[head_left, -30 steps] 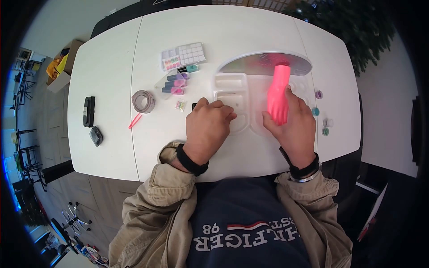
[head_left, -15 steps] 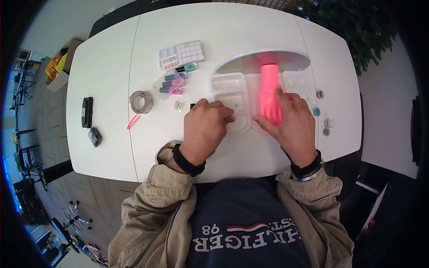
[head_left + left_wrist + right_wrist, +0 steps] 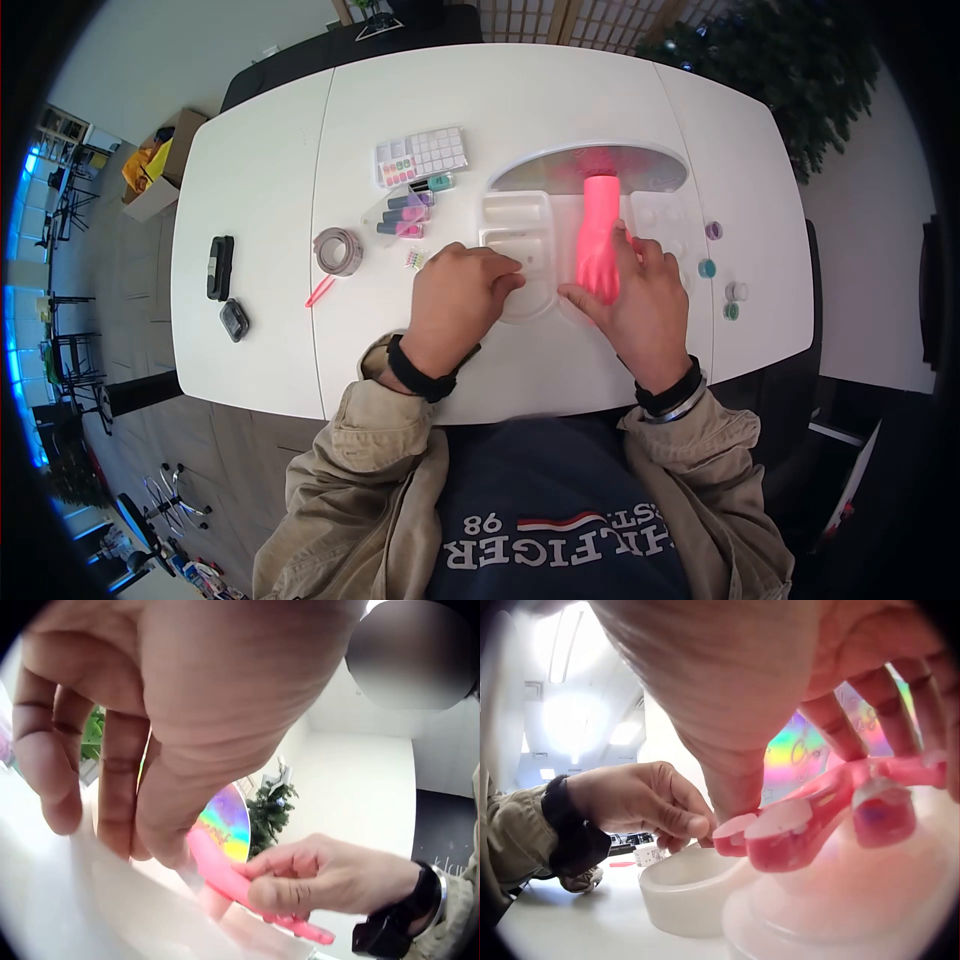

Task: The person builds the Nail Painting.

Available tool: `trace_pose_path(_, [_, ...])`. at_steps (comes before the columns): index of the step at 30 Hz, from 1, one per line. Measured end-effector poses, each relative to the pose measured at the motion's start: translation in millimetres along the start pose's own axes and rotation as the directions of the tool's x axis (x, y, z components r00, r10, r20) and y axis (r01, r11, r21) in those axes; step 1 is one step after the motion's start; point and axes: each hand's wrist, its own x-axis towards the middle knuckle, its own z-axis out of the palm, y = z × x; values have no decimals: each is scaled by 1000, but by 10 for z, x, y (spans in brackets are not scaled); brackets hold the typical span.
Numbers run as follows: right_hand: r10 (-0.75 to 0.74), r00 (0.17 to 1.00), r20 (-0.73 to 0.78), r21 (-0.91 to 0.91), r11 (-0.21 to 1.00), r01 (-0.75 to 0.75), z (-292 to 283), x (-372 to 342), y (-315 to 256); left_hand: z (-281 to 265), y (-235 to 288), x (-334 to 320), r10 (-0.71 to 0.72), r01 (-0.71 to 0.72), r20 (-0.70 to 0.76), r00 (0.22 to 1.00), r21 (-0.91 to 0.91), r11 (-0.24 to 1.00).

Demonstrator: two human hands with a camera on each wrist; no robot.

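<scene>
The pink model hand has shifted nearer the left hand, seemingly easier to reach, right hand gripping it! Left's hold? Can't tell.

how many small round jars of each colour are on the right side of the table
purple jar: 1
teal jar: 1
whitish jar: 1
green jar: 1
total: 4
</scene>
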Motion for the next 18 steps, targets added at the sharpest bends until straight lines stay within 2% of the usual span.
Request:
trace_pose_path(3, [0,1000,-31,9,1000,1,13,-17,1,-259,-28,83,-101,92,-54,993,-156,984])
trace_pose_path(6, [-14,999,-48,15,1000,15,19,-29,18,-580,-117,171,-161,115,-193,968,-229,967])
trace_pose_path(8, [-16,999,-50,32,999,17,16,-31,23,-751,-270,228,-268,215,-218,938,-238,947])
trace_pose_path(12, [-16,999,-41,50,999,18,13,-23,40,-1054,-456,420,-239,205,-233,943,-162,965])
trace_pose_path(13, [-13,999,-38,54,998,15,11,-28,41,-1111,-516,485,-254,227,-175,951,-157,961])
trace_pose_path(16, [-13,999,-39,62,998,15,9,-13,43,-1057,-816,692,-132,121,-143,981,-77,990])
trace_pose_path(17, [-12,999,-39,63,998,15,8,-15,47,-1065,-871,766,-147,146,-74,986,-18,989])
trace_pose_path(18, [-11,999,-40,64,998,13,8,-16,53,-1042,-945,829,-130,132,-67,989,31,991])
